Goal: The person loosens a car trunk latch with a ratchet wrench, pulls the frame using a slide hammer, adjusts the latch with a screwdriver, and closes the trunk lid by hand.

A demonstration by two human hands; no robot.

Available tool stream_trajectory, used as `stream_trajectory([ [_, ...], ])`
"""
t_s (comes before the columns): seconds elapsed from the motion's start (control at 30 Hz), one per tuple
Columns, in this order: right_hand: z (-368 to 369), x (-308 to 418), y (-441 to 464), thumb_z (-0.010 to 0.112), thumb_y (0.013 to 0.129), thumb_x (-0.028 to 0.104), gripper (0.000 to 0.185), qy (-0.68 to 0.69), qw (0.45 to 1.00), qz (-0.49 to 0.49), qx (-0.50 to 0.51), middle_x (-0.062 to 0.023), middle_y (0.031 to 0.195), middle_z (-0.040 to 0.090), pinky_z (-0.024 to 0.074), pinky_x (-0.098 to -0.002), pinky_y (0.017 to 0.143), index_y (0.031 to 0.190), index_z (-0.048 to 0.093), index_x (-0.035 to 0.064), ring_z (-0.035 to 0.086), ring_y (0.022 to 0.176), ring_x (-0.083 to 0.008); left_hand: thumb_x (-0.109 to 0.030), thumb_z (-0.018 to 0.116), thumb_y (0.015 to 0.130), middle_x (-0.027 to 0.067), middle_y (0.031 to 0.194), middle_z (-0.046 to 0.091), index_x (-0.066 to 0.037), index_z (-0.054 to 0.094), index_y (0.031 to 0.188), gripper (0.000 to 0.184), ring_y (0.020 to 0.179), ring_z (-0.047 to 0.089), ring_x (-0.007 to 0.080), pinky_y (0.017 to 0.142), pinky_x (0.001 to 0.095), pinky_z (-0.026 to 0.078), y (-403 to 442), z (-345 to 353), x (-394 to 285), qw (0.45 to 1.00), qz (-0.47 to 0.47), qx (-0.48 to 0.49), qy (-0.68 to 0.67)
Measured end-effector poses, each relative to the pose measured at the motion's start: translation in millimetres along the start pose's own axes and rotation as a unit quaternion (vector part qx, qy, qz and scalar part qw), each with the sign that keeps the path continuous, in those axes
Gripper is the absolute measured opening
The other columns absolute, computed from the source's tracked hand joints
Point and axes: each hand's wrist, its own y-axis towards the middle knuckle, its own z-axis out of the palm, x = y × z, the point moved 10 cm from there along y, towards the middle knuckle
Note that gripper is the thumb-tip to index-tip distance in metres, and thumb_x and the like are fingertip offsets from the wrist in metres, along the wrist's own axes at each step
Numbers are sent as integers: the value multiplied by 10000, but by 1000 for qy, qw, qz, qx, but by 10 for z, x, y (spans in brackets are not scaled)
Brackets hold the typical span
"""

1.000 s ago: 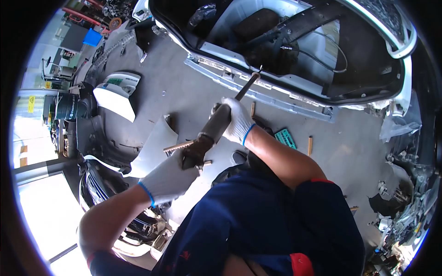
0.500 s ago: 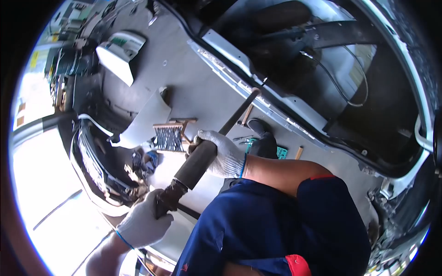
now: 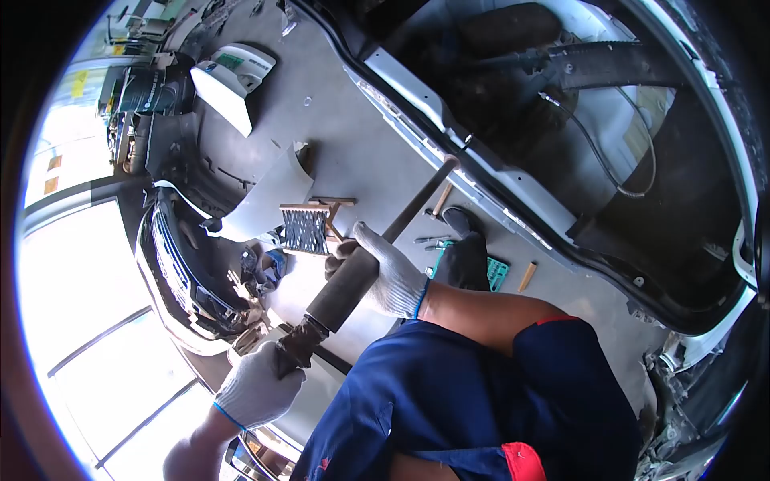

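A slide hammer [image 3: 343,293], with a long thin rod and a thick dark cylindrical weight, slants across the middle of the view. My left hand [image 3: 261,388], in a whitish knit glove, is closed around its dark, wrapped rear end. Higher up, my gloved right hand [image 3: 395,276] grips the weight, thumb along the top and fingers partly hidden behind it. The rod's far tip meets the lower edge of the car body's sill [image 3: 417,143]; how it is fastened there I cannot make out.
Beyond the sill lies the open car body with a loose hose [image 3: 589,148]. On the floor are a small folding stool [image 3: 305,230], a white panel [image 3: 228,88], a green tool case [image 3: 498,274] and a wooden-handled tool [image 3: 441,199]. A front bumper [image 3: 180,256] stands left.
The view has shifted slightly, so the surroundings sit farther right. Both hands keep their holds on the slide hammer, and its weight shows no clear movement along the rod.
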Motion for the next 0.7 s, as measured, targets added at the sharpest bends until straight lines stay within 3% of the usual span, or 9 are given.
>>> stream_trajectory([
  [0.03,65,36,-71,715,1017,317,379,-31,999,1,12,-168,1092,687,578,-512,1016,1207,640,-3,700,1026,-305,-245,710,894,240,848,715,42,663,1080,346,814,740,404,776,459,575,-42,-35,-71,1000,-5,0,1],
  [0.13,227,264,-72,689,1007,230,374,-17,990,-97,97,-157,1132,686,572,-484,1034,1288,619,-6,694,1043,-278,-234,729,885,230,833,714,47,671,1053,332,799,738,389,757,455,570,-115,-151,-214,1000,-11,-14,25],
  [0.17,215,410,-70,664,988,161,327,-39,985,-135,98,-137,1142,682,576,-468,1017,1275,615,12,690,1038,-250,-231,731,886,227,827,715,45,671,1051,327,793,737,388,752,455,569,-113,-175,-191,999,-2,-22,35],
  [0.23,91,741,84,658,1014,149,154,-6,978,-157,138,-101,997,695,608,-431,925,1133,634,55,710,948,-249,-226,740,886,221,811,718,42,663,1044,320,781,736,395,741,456,568,-132,-193,-189,999,-32,-16,40],
  [0.3,-128,1043,176,676,993,184,149,-7,981,-182,71,-109,884,692,613,-412,894,1065,643,57,714,864,-256,-227,744,890,235,809,717,45,647,1028,320,782,739,401,734,462,564,-146,-277,-252,999,-19,-22,41],
  [0.43,-763,2071,414,696,922,159,122,61,965,-248,-54,-105,833,692,625,-448,822,916,645,48,696,795,-275,-215,753,884,239,791,702,41,635,984,299,772,733,399,724,458,562,-190,-252,-251,999,-22,-9,38],
  [0.63,-965,2410,630,697,930,261,239,57,977,-204,-8,-141,873,720,596,-482,848,961,681,24,689,808,-315,-196,747,907,212,716,689,47,614,961,282,653,732,352,641,436,576,-189,-263,-225,997,-64,5,36],
  [0.7,-992,2438,611,692,937,275,258,48,972,-228,-38,-136,861,709,591,-477,864,973,674,20,685,802,-306,-182,742,911,215,718,692,48,610,961,270,648,735,344,637,428,582,-201,-270,-235,994,-95,24,39],
])
